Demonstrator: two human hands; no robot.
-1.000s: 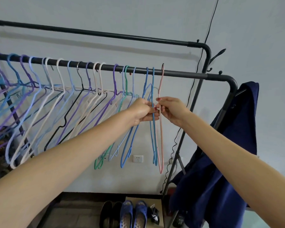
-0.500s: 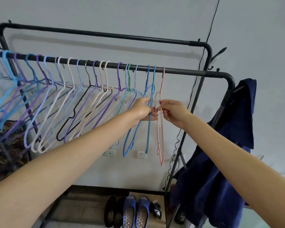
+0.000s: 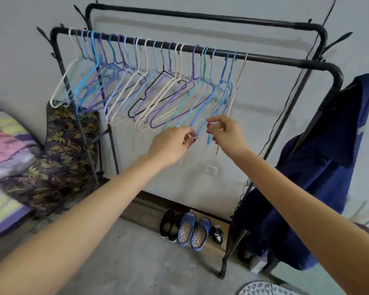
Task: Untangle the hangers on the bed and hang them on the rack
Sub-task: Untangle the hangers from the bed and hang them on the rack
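A black metal rack point(image 3: 320, 66) fills the upper half of the frame, its front rail running from the upper left down toward the upper right, with a second, higher rail behind it against the pale wall point(image 3: 41, 11). At the left edge lies the bed point(image 3: 2, 145), covered in striped and pink bedding, with a dark leaf-print cloth point(image 3: 58, 158) heaped beside it at the foot of the rack's left post. A dark blue garment point(image 3: 320, 167) hangs over the rack's right end and drops toward the lower right. The grey floor point(image 3: 126, 258) spreads across the bottom, and under the rack at bottom centre stand blue slippers point(image 3: 192, 231) just beside a pair of black shoes point(image 3: 168, 224). A row of hangers point(image 3: 136, 81) in white, blue, purple, green and black hangs along the front rail, packed close from the left post to just right of centre; a pink hanger point(image 3: 235, 88) is the last on the right, with a blue hanger point(image 3: 216, 96) just beside it. Both bare arms reach up from the bottom corners to the lower ends of these last hangers at centre frame. The left hand point(image 3: 170, 145) has its fingers curled, the tips pinching the bottom of the blue hanger. The right hand point(image 3: 228, 135) has fingers loosely bent and spread apart, close against the lower parts of the blue and pink hangers; whether it grips either cannot be told through the blur
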